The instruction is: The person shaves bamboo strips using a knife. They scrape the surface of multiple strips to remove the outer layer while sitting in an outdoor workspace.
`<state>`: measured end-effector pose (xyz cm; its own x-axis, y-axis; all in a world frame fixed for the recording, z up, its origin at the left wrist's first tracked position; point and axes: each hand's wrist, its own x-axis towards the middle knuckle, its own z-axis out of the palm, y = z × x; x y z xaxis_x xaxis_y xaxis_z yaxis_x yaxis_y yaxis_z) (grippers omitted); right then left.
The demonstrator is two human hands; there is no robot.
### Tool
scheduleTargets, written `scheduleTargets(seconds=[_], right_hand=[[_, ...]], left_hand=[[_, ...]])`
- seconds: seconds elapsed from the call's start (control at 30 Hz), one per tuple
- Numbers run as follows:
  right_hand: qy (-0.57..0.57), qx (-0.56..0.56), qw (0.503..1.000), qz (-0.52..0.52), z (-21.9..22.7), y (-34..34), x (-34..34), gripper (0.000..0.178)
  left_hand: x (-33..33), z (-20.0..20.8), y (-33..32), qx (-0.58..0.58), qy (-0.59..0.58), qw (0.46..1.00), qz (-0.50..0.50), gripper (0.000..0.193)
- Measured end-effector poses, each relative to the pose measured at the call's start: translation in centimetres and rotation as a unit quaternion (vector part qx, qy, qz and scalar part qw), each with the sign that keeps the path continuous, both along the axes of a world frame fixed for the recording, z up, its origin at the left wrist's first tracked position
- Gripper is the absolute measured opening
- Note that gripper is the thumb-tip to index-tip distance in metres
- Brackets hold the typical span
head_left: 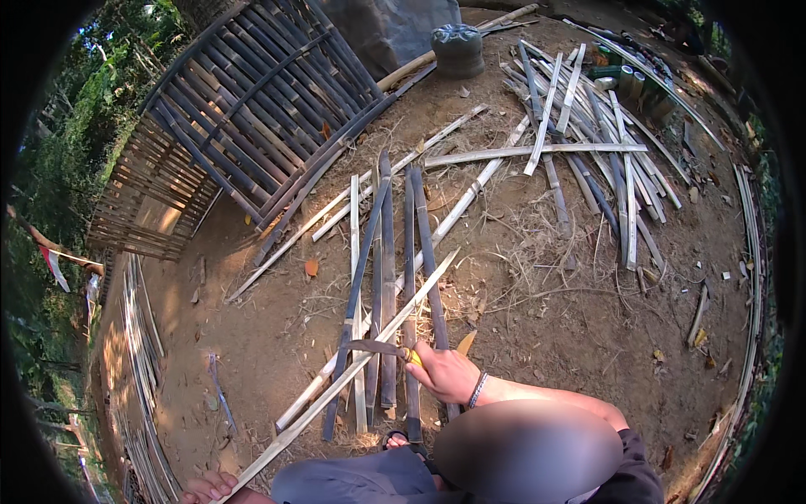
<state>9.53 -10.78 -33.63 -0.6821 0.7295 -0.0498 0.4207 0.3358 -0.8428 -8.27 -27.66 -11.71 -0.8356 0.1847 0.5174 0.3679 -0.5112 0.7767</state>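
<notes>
My left hand (210, 487), at the lower left edge, is closed around the near end of a long pale split bamboo strip (336, 387). The strip slants up to the right across several dark bamboo slats (388, 294) lying on the ground. In my right hand (450, 375) is a knife (376, 346) with a yellow handle and a dark, slightly curved blade. Its blade points left and lies at the held strip; whether it cuts into the wood I cannot tell. A beaded bracelet (478, 390) circles my right wrist.
A large pile of split bamboo (617, 164) covers the ground at the far right. Dark bamboo panels (260, 105) stand at the far left, near a tied dark sack (457, 52). More long strips (138, 336) lie along the left edge. The ground is bare dirt (537, 336) with shavings.
</notes>
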Motion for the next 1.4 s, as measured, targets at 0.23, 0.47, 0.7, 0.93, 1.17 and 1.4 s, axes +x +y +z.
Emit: scheduleTargets(seconds=[0.23,0.47,0.7,0.93,1.17,1.4], right_hand=[[-0.064,-0.021,0.993,-0.099,-2.7,3.6,1.7,0.038],[-0.041,0.037,0.991,-0.125,-6.5,5.5,1.6,0.035],[-0.015,0.014,1.000,-0.018,-1.7,1.8,0.3,0.033],[-0.042,-0.002,0.998,-0.049,-1.0,2.9,2.0,0.040],[-0.085,-0.041,0.994,-0.061,-1.8,1.8,2.6,0.035],[0.006,-0.001,1.000,-0.009,-1.3,1.5,0.5,0.036]], left_hand=[[-0.3,0.1,0.0,0.000,-0.024,0.998,0.051,0.033],[-0.8,0.0,1.0,-0.020,-0.007,0.998,0.054,0.029],[-1.2,-0.3,0.9,0.000,-0.005,0.998,0.058,0.030],[-1.3,0.9,-0.5,0.024,0.000,0.998,0.053,0.028],[-2.7,0.3,-1.0,-0.014,0.006,0.998,0.066,0.028],[-1.8,0.8,1.2,-0.011,-0.027,0.996,0.086,0.033]])
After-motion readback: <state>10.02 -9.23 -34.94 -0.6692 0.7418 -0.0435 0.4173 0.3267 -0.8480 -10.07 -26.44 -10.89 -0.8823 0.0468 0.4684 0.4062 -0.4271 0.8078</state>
